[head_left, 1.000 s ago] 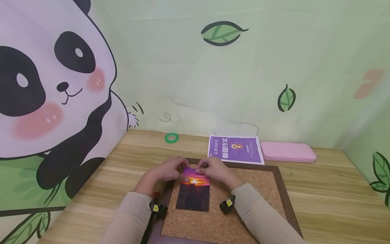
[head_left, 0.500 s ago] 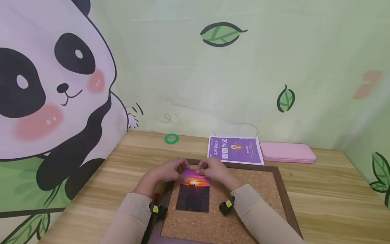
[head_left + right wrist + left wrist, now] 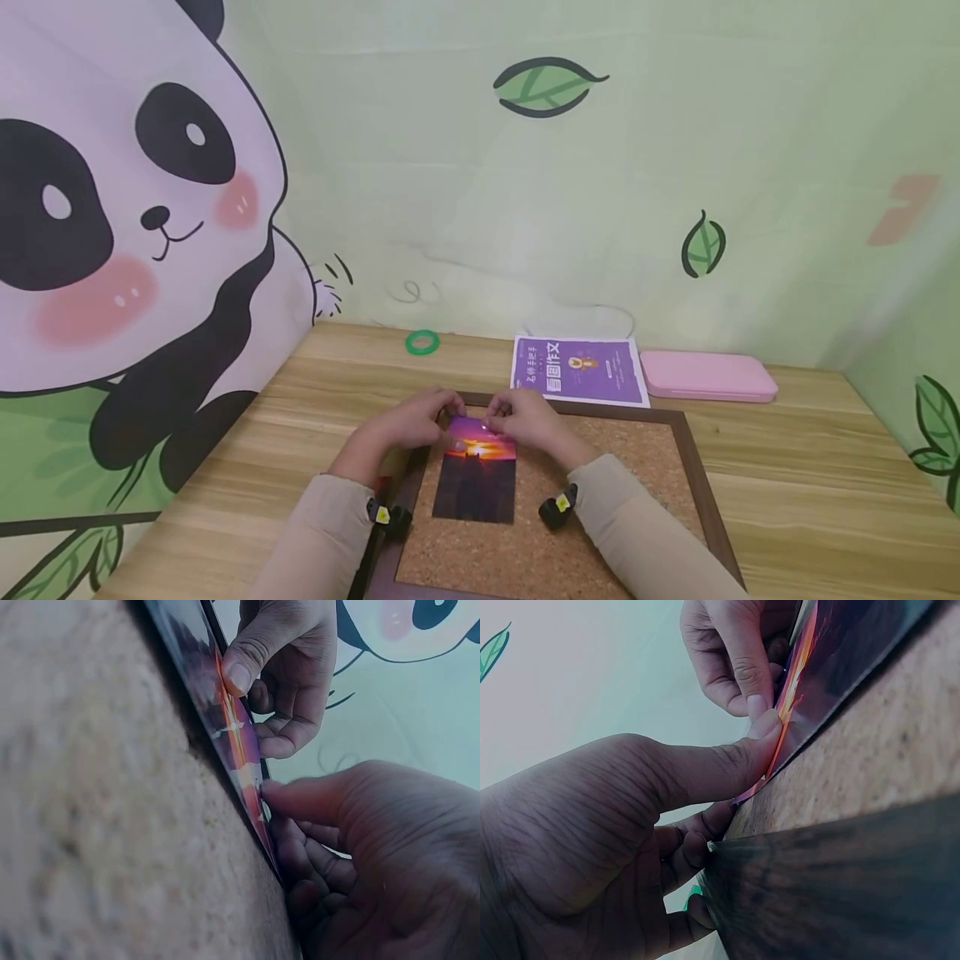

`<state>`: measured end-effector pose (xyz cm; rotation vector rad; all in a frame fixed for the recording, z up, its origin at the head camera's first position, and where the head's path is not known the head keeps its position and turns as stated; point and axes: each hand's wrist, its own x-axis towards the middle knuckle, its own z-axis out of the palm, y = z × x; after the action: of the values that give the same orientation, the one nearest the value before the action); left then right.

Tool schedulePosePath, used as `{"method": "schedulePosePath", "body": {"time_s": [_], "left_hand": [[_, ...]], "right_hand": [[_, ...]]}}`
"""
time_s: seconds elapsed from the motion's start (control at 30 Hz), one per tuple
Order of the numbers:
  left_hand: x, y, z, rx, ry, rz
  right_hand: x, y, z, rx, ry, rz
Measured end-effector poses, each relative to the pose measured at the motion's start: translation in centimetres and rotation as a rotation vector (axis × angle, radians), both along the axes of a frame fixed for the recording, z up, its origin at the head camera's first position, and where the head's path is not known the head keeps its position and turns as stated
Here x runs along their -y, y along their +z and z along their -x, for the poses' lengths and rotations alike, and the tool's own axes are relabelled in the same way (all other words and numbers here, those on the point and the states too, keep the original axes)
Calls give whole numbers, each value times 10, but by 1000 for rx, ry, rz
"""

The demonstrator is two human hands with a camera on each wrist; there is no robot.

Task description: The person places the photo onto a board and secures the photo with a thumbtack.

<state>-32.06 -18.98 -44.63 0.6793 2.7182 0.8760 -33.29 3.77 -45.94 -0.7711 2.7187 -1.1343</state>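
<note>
A glossy sunset photo (image 3: 476, 483) lies on a dark-framed cork board (image 3: 607, 492), toward its upper left. My left hand (image 3: 412, 421) holds the photo's upper left part. Its thumb presses on the printed face, and its other fingers curl at the top edge and over the board's frame (image 3: 832, 877). Close beside it, my right hand (image 3: 528, 421) pinches the photo near the top edge, thumb on the face and fingers curled beyond it. A small bright glint shows under the right thumb (image 3: 307, 799); I cannot tell what it is.
Behind the board lies a purple and white booklet (image 3: 581, 371), next to a pink case (image 3: 708, 375). A green ring (image 3: 422, 342) rests at the back left of the wooden table (image 3: 247, 500). A wall cloth (image 3: 450, 167) with a panda and leaves stands close behind.
Both hands stay at the photo's top, almost still. A bright spot now shows at the right thumb tip. The whole head view has shifted slightly.
</note>
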Motion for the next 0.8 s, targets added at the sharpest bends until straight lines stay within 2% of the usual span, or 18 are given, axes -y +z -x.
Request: {"method": "schedulePosePath", "body": {"time_s": [0.17,0.53,0.8], "left_hand": [[-2,0,-1,12,14,7],[-1,-3,2,11,1,7],[1,-2,1,9,-6,2]], "right_hand": [[-1,1,-2,8,-32,5],[-2,1,-1,6,-32,19],[-2,1,0,-5,-22,12]]}}
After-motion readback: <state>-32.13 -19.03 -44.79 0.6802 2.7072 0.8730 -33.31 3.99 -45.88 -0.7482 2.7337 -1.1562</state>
